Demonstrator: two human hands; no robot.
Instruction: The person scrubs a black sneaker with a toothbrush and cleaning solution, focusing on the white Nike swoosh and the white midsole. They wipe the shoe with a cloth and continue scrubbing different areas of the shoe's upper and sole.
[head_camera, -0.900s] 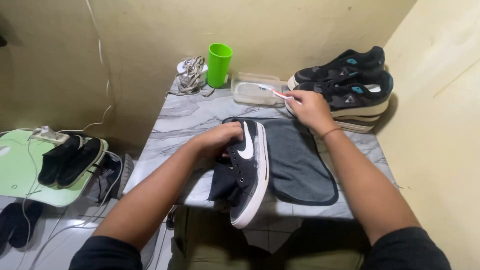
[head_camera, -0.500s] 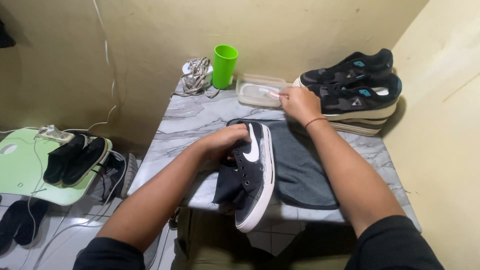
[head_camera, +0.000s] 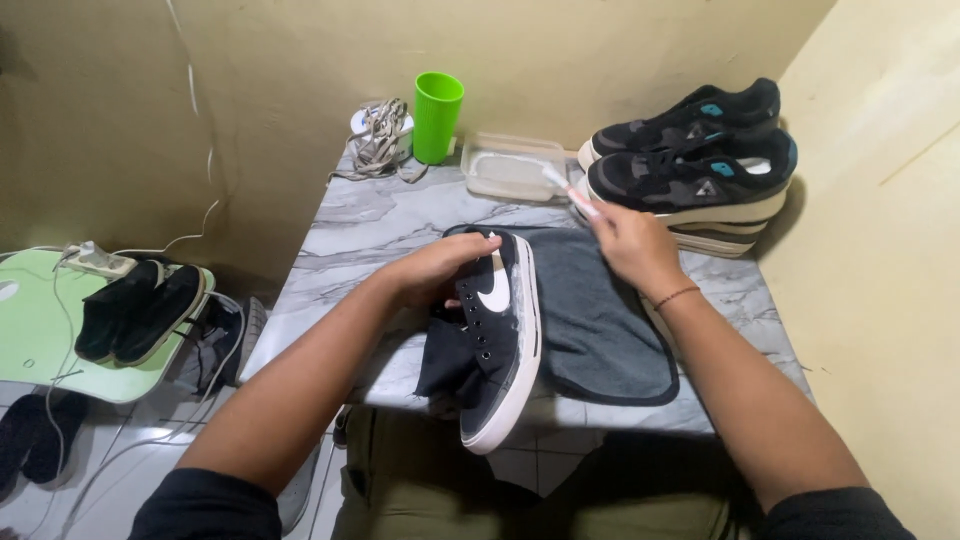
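A black sneaker with a white sole (head_camera: 497, 345) lies on its side on the marble-patterned table (head_camera: 365, 228), partly over a dark grey cloth (head_camera: 600, 320). My left hand (head_camera: 440, 268) grips the sneaker's upper near the heel. My right hand (head_camera: 632, 242) holds a toothbrush (head_camera: 568, 190) with a pink and white handle. Its head points into a clear plastic container (head_camera: 515, 168) at the back of the table.
A green cup (head_camera: 437, 116) and a coiled cord (head_camera: 378, 140) stand at the back. A pair of black chunky sneakers (head_camera: 690, 160) is stacked at the back right by the wall. Left, on the floor, a green stand (head_camera: 40, 330) carries black shoes (head_camera: 140, 308).
My right hand with the toothbrush has stayed near the clear container, shifting slightly. The left hand keeps its hold on the sneaker.
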